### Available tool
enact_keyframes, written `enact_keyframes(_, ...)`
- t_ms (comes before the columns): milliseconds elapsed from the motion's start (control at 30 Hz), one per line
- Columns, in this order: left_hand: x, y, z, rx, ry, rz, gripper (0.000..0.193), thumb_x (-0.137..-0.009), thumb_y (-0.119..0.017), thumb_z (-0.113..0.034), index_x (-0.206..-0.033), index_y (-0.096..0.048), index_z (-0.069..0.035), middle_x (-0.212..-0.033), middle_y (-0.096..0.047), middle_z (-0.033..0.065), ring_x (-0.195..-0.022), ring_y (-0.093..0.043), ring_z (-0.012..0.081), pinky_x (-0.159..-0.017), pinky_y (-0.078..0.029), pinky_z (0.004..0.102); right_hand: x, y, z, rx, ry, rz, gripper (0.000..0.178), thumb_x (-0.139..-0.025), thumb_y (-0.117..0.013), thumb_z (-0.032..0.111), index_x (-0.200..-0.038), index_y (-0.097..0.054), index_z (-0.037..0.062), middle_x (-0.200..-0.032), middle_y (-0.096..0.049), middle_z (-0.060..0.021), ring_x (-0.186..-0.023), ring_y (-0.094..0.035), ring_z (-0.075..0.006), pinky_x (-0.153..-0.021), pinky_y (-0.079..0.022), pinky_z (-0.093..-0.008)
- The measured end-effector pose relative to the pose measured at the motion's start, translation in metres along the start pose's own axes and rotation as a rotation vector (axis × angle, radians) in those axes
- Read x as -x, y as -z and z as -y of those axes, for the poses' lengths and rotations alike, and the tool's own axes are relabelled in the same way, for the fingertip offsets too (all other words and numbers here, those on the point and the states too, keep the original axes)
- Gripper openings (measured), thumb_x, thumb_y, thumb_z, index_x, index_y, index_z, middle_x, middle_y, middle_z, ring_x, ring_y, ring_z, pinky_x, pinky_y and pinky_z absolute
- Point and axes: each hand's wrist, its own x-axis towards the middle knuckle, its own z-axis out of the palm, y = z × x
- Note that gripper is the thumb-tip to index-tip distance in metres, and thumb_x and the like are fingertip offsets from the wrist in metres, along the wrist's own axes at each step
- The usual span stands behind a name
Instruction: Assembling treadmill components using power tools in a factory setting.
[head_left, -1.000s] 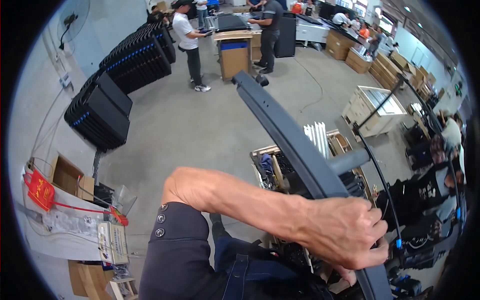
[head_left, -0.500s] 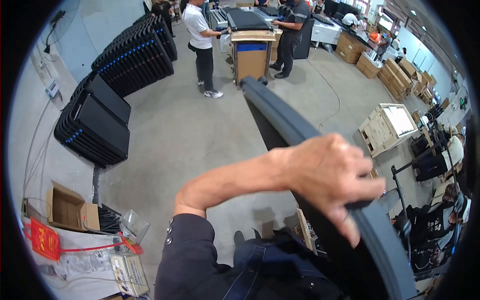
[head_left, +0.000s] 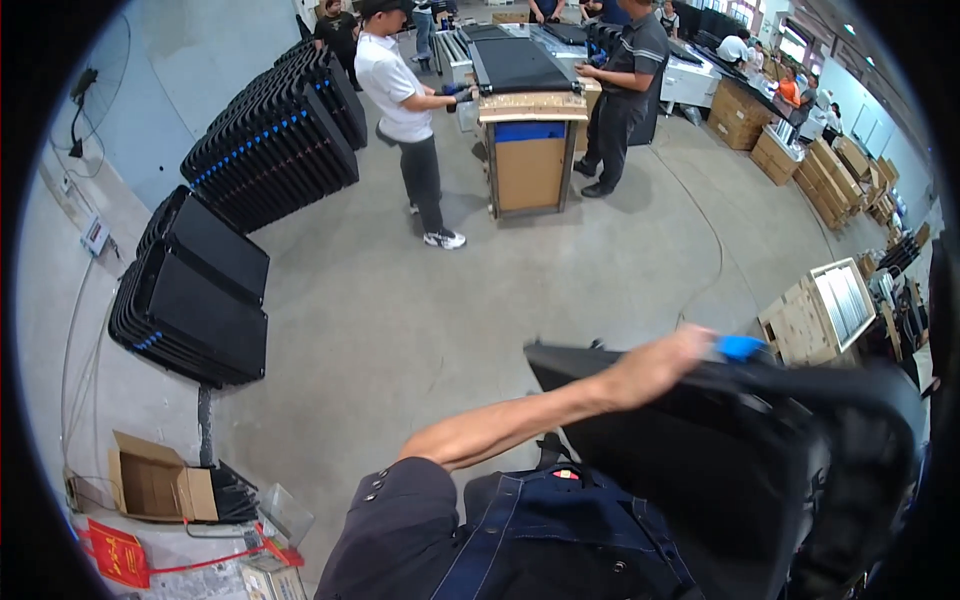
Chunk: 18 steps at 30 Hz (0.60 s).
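Observation:
My left hand point(head_left: 665, 362) reaches across my body to the top edge of a large black panel-shaped unit point(head_left: 690, 460). The panel stands tilted at my right side, close against my body. Beside the fingertips a bright blue piece point(head_left: 740, 347) shows on its upper edge. Motion smears the fingers, and I cannot tell whether they grip the edge. Right of this panel is a thick, rounded black frame part point(head_left: 870, 420), also blurred; whether the two are joined is unclear. My right hand is out of view.
Black panels stand in rows point(head_left: 270, 150) along the left wall, a nearer stack point(head_left: 200, 290) before them. Two people flank a wooden workbench point(head_left: 530, 150) bearing a black panel point(head_left: 520, 62). A wooden crate point(head_left: 815, 320) stands right; an open carton point(head_left: 150, 480) lies lower left. A cable point(head_left: 715, 230) crosses the floor.
The view has shifted. The long dark grey edge under my left hand has swung to the right, and the panel's broad black face now shows. My left hand has moved up, near the blue piece.

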Motion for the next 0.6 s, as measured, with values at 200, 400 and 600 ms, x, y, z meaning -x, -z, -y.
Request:
enact_keyframes(200,0.014,0.203,0.184,0.524,0.379,-0.510,0.050,-0.105,-0.045,-0.050,-0.134,-0.060,-0.012,-0.121,-0.065,0.0026,-0.112,-0.060,0.0150,-0.098,-0.049,0.0347,-0.235,-0.005,0.001,0.054,0.052,0.077,0.045,-0.096,-0.061,0.039,-0.126,-0.064,0.0061,-0.124,-0.065,-0.0103,-0.096,-0.062,-0.0250,-0.077,-0.054,-0.0394)
enact_keyframes(400,0.060,0.357,0.324,0.915,0.592,-0.762,0.044,-0.102,-0.053,-0.042,-0.131,-0.061,-0.010,-0.121,-0.068,0.0040,-0.108,-0.066,0.0201,-0.092,-0.055,0.0386,-0.411,-0.022,-0.008,0.177,0.070,0.015,0.043,-0.096,-0.062,0.038,-0.124,-0.065,0.0056,-0.122,-0.066,-0.0100,-0.094,-0.062,-0.0243,-0.075,-0.054,-0.0387)
enact_keyframes(600,0.048,0.520,0.370,0.264,0.233,-0.681,0.033,-0.104,-0.049,-0.031,-0.122,-0.064,-0.007,-0.116,-0.070,0.0067,-0.109,-0.065,0.0239,-0.091,-0.055,0.0399,-0.560,-0.014,0.029,0.342,0.067,-0.076,0.042,-0.096,-0.062,0.037,-0.123,-0.066,0.0051,-0.120,-0.066,-0.0097,-0.091,-0.063,-0.0236,-0.073,-0.054,-0.0380)
